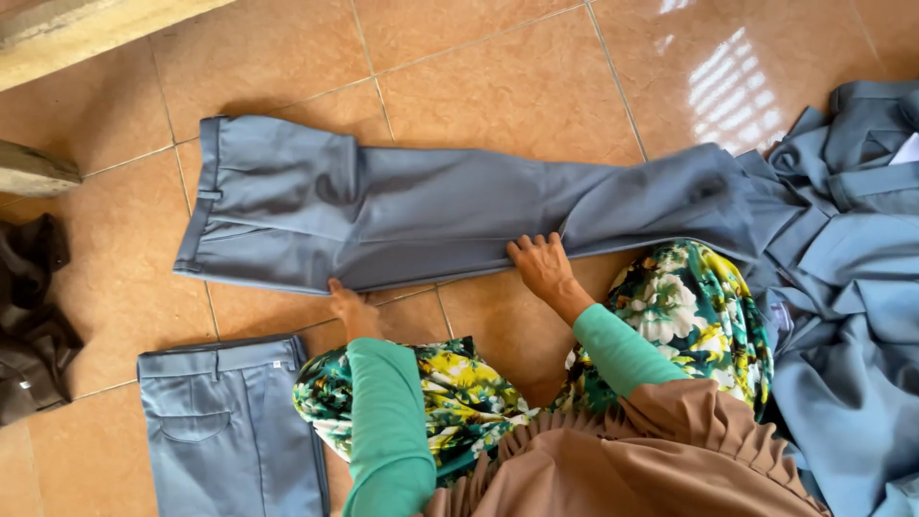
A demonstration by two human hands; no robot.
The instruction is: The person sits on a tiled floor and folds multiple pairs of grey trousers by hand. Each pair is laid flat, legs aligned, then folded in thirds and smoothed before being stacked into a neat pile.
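- Far to the left of the spread trousers, a dark brown garment [33,316] sits crumpled on the tiled floor [498,86], well apart from the action.
- Just below the waistband end of the spread trousers lies a folded pair of grey-blue trousers [230,426], waistband up, pocket showing, lying flat and square on the tiles.
- And here is the main piece: the spread trousers [431,206], grey-blue, stretched flat across the floor, waistband to the left, legs running off to the right.
- Left hand [352,308] is down at the near edge of the spread trousers, around the seat area, fingers pressed flat against the hem line; I cannot tell whether they pinch the cloth or only touch it.
- Right hand [544,266] lands further right along the same near edge, on the leg part, palm down, fingers [536,245] spread wide and laid on the fabric, gripping nothing.
- Both arms come out of green sleeves [392,421], over a floral cloth [704,306] and a tan pleated garment [622,460], all just below the spread trousers.
- At the right end, the legs of the spread trousers run into a heap of grey-blue clothes [847,287], touching it; the heap is loose and rumpled, piled against the floral cloth.
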